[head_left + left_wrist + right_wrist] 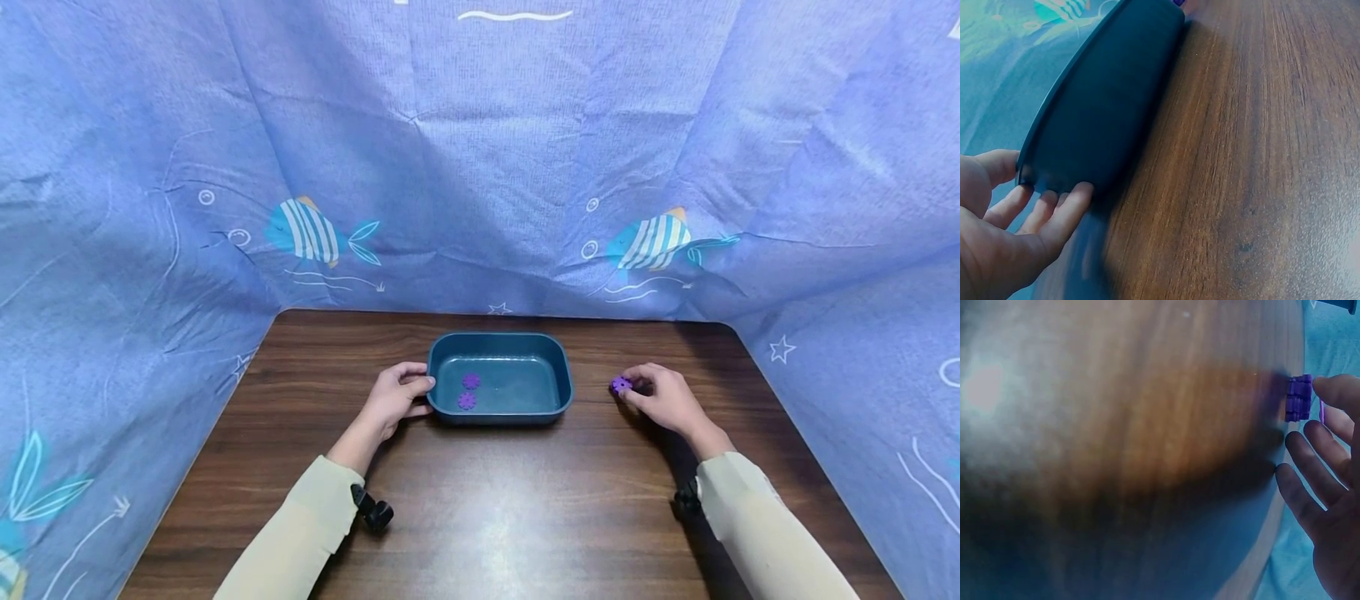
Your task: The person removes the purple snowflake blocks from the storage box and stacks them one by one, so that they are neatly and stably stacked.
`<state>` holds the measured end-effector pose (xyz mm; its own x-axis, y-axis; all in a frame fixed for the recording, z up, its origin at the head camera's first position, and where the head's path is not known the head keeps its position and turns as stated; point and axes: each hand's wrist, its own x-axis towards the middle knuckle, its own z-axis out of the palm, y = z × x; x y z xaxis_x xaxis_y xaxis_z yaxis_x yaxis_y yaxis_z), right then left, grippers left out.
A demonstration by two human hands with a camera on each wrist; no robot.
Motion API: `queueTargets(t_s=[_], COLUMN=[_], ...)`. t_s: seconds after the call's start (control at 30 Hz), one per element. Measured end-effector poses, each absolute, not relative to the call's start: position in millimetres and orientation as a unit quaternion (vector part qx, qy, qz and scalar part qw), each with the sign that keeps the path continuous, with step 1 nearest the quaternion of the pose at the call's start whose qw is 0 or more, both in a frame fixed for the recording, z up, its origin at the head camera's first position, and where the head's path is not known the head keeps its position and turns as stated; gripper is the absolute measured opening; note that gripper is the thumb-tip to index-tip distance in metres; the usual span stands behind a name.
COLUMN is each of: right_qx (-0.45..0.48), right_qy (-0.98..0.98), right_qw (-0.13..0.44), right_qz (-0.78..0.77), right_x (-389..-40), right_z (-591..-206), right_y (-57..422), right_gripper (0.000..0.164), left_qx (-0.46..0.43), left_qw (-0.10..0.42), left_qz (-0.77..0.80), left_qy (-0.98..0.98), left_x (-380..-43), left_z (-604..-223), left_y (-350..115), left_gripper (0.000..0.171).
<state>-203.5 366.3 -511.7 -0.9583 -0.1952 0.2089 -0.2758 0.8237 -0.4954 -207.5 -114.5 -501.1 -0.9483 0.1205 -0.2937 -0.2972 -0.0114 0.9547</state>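
Observation:
A dark teal tray (517, 419) stands at the middle of the table, with two purple flower-shaped pieces (470, 381) lying apart in its left part. At its left end my left hand (397, 393) grips it, thumb at the rim and fingertips against the outer wall (1104, 106). To the right of the tray, my right hand (666, 402) is at a small stack of purple pieces (1298, 398). Between its thumb and forefinger shows the thin edge of one purple piece (1321, 412), just off the stack. The other fingers spread loosely near the tabletop.
The brown wood-grain table (487, 492) has rounded far corners. A blue fish-patterned cloth (495, 167) hangs behind it and along both sides. A black wrist device (372, 508) sits at the left cuff, another (686, 500) at the right.

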Motion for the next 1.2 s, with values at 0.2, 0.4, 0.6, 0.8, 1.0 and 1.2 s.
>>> queueTargets(t_s=[0.2,0.4,0.6,0.8,1.0,1.2], right_qx=[0.113,0.114,0.119,0.113,0.107,0.105], right_qy=[-0.952,-0.953,-0.953,-0.956,-0.959,-0.959], right_qw=[0.074,0.075,0.081,0.075,0.072,0.068], right_qz=[0.274,0.270,0.267,0.259,0.254,0.254], right_x=[-202.5,-201.3,-202.0,-202.9,-202.8,-202.9], right_z=[-513.0,-515.1,-517.1,-520.5,-519.7,-520.0], right_y=[366.7,367.5,367.4,367.9,365.9,365.5], right_gripper=[0.028,0.029,0.027,0.028,0.029,0.030], left_qx=[-0.067,-0.065,-0.063,-0.065,-0.065,-0.065], left_qw=[0.144,0.142,0.141,0.142,0.142,0.142], left_qz=[0.707,0.710,0.711,0.713,0.714,0.712], left_qy=[0.689,0.687,0.686,0.683,0.683,0.685], left_x=[-208.0,-207.7,-207.6,-206.0,-207.6,-208.2], left_z=[-499.6,-500.1,-500.6,-502.2,-503.7,-503.3], left_y=[-115.0,-114.1,-113.8,-113.8,-114.1,-114.4], left_gripper=[0.042,0.042,0.044,0.046,0.044,0.045])
